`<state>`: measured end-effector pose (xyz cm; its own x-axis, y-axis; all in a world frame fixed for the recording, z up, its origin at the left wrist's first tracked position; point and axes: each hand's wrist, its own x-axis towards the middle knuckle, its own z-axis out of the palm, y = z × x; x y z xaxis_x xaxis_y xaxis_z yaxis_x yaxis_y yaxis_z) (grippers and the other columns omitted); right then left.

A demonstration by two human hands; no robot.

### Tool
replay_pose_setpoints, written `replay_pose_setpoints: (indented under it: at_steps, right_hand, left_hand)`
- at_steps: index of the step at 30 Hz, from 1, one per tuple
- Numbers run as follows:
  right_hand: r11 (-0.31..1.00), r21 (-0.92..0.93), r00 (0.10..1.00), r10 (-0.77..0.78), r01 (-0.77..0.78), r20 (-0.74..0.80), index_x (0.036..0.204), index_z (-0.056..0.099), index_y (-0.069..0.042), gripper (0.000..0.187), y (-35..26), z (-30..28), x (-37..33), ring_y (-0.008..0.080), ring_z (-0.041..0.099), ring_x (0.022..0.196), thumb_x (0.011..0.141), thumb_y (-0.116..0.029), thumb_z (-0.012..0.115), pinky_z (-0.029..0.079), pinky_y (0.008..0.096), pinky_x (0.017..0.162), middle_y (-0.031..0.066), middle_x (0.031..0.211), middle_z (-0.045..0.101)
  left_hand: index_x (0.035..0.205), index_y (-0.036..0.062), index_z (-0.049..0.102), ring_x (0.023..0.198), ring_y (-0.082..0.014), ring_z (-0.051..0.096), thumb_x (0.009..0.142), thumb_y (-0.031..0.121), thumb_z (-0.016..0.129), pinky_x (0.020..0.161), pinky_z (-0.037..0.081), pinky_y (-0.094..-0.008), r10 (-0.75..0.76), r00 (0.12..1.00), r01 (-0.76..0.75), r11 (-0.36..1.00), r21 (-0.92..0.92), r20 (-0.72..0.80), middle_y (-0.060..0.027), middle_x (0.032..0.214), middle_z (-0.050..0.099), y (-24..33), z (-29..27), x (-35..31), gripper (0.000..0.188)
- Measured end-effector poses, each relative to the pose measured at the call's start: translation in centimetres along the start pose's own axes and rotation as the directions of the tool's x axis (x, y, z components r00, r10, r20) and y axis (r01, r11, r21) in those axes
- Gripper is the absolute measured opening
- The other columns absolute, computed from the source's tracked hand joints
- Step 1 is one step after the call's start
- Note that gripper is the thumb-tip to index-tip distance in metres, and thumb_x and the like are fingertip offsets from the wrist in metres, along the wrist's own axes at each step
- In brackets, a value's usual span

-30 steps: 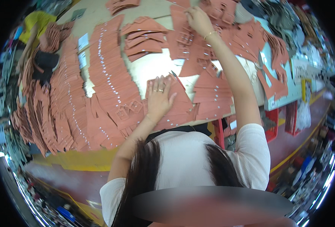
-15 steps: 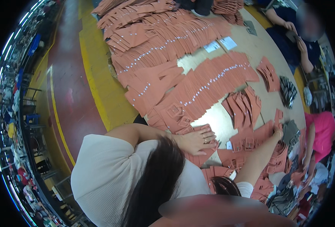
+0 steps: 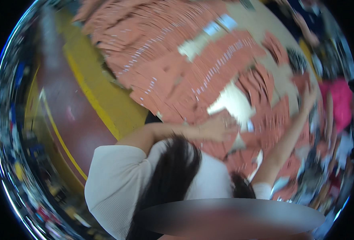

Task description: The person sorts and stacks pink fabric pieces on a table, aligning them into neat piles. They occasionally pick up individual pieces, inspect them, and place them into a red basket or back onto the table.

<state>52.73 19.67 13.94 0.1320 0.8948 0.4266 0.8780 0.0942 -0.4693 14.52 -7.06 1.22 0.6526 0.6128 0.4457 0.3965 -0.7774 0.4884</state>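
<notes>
Salmon-pink paper pieces (image 3: 177, 68) lie in overlapping rows over a pale table (image 3: 235, 102). My left hand (image 3: 219, 128) rests flat on the pink pieces near the table's edge, fingers spread, holding nothing. My right arm stretches far across the table, and my right hand (image 3: 309, 96) is over more pink pieces at the right. The picture is blurred by motion, so I cannot make out whether the right hand grips a piece. My white sleeves and dark hair fill the lower middle.
A yellow floor strip (image 3: 101, 100) runs along the table's left edge beside reddish-brown floor (image 3: 61, 104). A person in pink (image 3: 339, 104) is at the right, and another person's dark blue sleeve (image 3: 305, 16) is at the upper right.
The view has swung round and blurred. My left hand stays flat on the pink pieces. My right arm remains stretched out toward the far pieces.
</notes>
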Motion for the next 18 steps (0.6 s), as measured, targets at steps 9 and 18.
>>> replay_pose_setpoints:
  at_steps: [9,18]
  right_hand:
    - [0.513,0.742,0.895,0.351,-0.431,0.277,0.120,0.056,-0.007,0.032,-16.6,-0.7,-25.4,0.0067,0.051,0.082,0.090,-0.013,0.066,0.045,0.0217,0.071,-0.0015,0.100,0.059]
    - [0.952,-0.185,0.924,0.285,-0.243,0.255,0.114,0.059,0.000,0.038,-18.2,1.4,-35.2,0.0366,0.063,0.093,0.086,-0.023,0.069,0.052,0.0423,0.077,0.0228,0.098,0.059]
  left_hand:
    - [0.147,0.0033,0.020,0.132,-0.0312,0.042,0.105,0.030,0.036,0.109,0.036,-0.0432,-0.608,0.794,0.176,0.238,-0.955,-0.005,-0.0164,0.142,0.038,-2.1,-2.0,0.3,0.052]
    - [0.141,0.0029,0.034,0.125,-0.0248,0.050,0.101,0.027,0.050,0.105,0.039,-0.0372,-0.703,0.693,0.463,0.264,-0.846,0.160,-0.0174,0.137,0.047,-1.0,-10.2,-3.8,0.049]
